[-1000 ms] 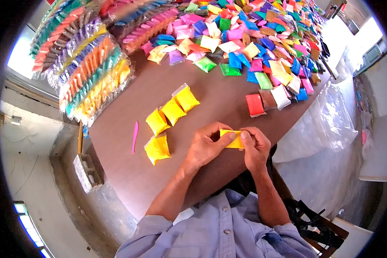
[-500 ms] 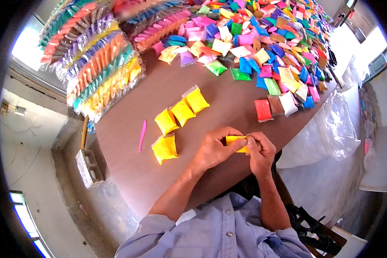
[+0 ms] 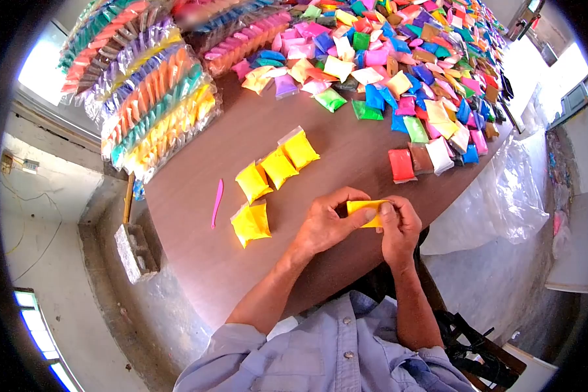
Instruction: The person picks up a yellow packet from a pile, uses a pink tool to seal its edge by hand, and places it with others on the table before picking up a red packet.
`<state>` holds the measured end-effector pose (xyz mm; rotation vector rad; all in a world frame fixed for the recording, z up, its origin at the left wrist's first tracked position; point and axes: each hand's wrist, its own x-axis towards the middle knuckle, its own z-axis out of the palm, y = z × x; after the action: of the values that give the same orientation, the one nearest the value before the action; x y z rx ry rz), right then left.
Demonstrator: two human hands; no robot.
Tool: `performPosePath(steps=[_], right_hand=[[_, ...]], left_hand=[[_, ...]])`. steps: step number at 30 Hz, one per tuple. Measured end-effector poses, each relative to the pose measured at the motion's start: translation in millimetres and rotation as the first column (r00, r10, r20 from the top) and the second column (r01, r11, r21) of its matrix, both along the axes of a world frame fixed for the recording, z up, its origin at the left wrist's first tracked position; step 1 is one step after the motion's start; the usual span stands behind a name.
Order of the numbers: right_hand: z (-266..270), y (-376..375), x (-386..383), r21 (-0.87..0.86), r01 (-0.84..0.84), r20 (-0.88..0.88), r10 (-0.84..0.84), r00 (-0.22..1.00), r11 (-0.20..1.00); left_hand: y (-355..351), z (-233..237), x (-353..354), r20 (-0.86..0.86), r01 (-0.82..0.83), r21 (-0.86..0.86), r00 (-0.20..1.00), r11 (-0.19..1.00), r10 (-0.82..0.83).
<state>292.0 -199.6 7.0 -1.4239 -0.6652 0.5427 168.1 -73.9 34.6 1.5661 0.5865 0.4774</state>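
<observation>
Between my two hands is a small yellow packet (image 3: 366,208), held above the front part of the brown table (image 3: 196,268). My left hand (image 3: 333,221) is closed on its left end, the thumb lying across its face. At the right end, my right hand (image 3: 398,227) pinches it between thumb and fingers. Left of my hands, a yellow packet (image 3: 251,222) lies on the table. Beyond it several more yellow packets (image 3: 279,168) sit in a slanting row, touching each other. A pink plastic knife-like tool (image 3: 217,203) lies further left.
A large heap of coloured packets (image 3: 398,65) covers the far right of the table. Clear bags of packed coloured packets (image 3: 170,124) are stacked at the far left. A red packet (image 3: 402,165) lies at the heap's near edge. Clear plastic sheeting (image 3: 496,202) hangs beside the right edge.
The yellow packet in my hands has tilted slightly and shows more of its face. My fingers have shifted a little on it. The packets on the table stay where they were.
</observation>
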Motion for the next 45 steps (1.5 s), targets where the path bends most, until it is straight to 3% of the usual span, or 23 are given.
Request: performPosePath(steps=[2,5,7,14,17,22,29,31,39,41,45], right_hand=[[-1,1,0,0.007,0.031,-0.029,-0.031,0.999,0.999],[1,3,-1,0.017,0.06,-0.069,-0.059,0.996,0.998],[2,3,0,0.022,0.057,-0.08,-0.055,0.995,0.998],[2,3,0,-0.036,0.026,-0.032,-0.027,0.999,0.999],[4,3,-1,-0.019,0.047,-0.059,-0.048,0.997,0.999],[4,5,-2,-0.02,0.044,0.003,-0.044,0.999,0.999],[4,5,-2,0.007,0.072,-0.059,-0.072,0.996,0.997],[4,6,-3,0.014,0.111,-0.11,-0.108,0.988,0.994],[3,6,-2,-0.016,0.013,0.009,-0.013,1.0,1.0],[5,5,-2,-0.037,0.004,-0.017,-0.005,1.0,0.999],[3,1,3,-0.032,-0.03,-0.033,0.029,0.999,0.999]], left_hand=[[0,0,0,-0.07,-0.009,-0.032,0.998,0.999,0.007],[-2,-14,3,0.03,-0.027,-0.092,0.999,0.995,0.03],[-1,-17,2,0.078,-0.036,-0.046,0.996,0.998,0.039],[-1,-13,3,0.054,-0.046,-0.038,0.997,0.998,0.048],[-2,-12,5,0.126,-0.066,-0.147,0.988,0.987,0.085],[3,-26,2,0.14,-0.093,-0.102,0.984,0.99,0.106],[-1,-11,3,0.07,-0.088,-0.126,0.993,0.988,0.098],[-2,-9,3,0.108,0.023,-0.058,0.994,0.998,-0.017],[0,-18,4,0.165,0.008,-0.068,0.986,0.998,0.004],[2,-11,2,0.041,0.013,0.001,0.999,1.0,-0.013],[-3,-9,4,0.09,0.005,-0.018,0.996,1.0,-0.003]])
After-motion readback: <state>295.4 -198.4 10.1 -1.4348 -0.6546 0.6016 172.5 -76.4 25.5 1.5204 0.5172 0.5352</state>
